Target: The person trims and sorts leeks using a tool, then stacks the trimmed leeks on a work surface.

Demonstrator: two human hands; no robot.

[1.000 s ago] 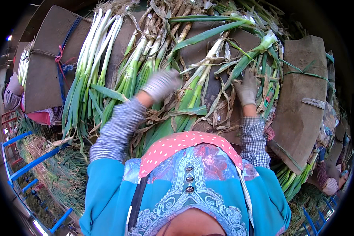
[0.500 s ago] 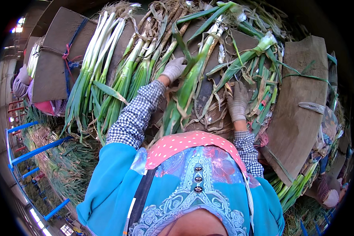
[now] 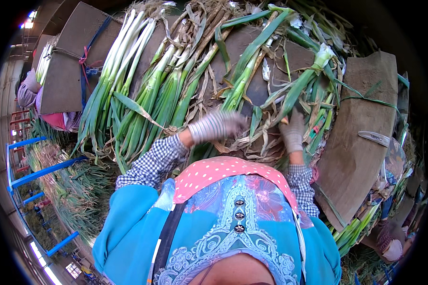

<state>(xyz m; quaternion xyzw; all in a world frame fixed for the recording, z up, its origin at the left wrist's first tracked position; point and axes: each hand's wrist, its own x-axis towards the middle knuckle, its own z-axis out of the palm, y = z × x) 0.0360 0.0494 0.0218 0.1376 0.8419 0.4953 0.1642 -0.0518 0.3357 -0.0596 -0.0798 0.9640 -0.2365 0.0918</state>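
My left hand (image 3: 221, 126), in a striped pale glove, is blurred low beside the middle leek (image 3: 240, 83) and dry curled leaves (image 3: 257, 140); I cannot make out what its fingers grip. My right hand (image 3: 292, 128), gloved, reaches under the drooping leaves of a thick leek (image 3: 304, 78) at the right, its fingertips hidden. Trimmed white-stemmed leeks (image 3: 123, 57) lie in a row to the left, beside rougher ones with brown roots and husks (image 3: 171, 71). All rest on a dark board (image 3: 249, 42).
Tied boards stand left (image 3: 66, 61) and right (image 3: 352, 142). Blue railings (image 3: 47, 173) and piled leeks (image 3: 81, 194) are at lower left. Other people work at the far left (image 3: 28, 90) and lower right (image 3: 392, 242).
My left hand reached up to the middle leek, then moved down toward me. That leek shifted and lies flatter. My right hand moved slightly and is now further under the leaves.
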